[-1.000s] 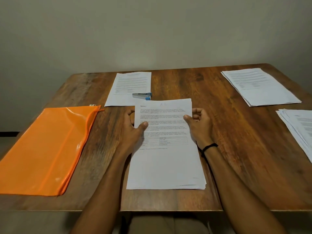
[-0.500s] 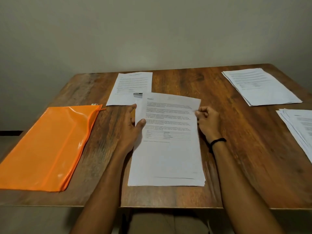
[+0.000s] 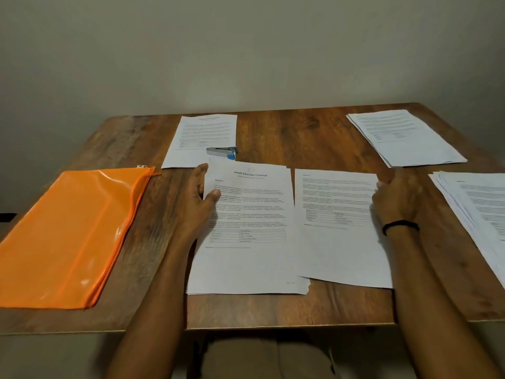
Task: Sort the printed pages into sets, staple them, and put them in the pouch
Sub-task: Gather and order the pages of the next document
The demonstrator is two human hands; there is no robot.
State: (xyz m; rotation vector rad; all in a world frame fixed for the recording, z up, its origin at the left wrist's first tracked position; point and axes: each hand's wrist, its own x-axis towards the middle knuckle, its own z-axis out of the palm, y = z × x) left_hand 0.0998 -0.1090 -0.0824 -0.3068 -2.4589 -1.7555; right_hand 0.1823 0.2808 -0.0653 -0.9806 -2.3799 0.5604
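A stack of printed pages lies in front of me, its top sheet headed "Sample Education Transcript". My left hand holds the stack's left edge, thumb on top and fingers at the side. My right hand pinches the right edge of a single printed sheet that lies just right of the stack, its lower left corner overlapping it. A small silver and blue stapler sits beyond the stack on another printed page. An orange zip pouch lies flat at the left.
The wooden table stands against a plain wall. A pile of pages lies at the far right, and a fanned pile runs off the right edge. The table's front edge is close to my body.
My right hand has drawn the top sheet off the stack to the right, uncovering the transcript page and the stapler. My left hand stayed on the stack's left edge.
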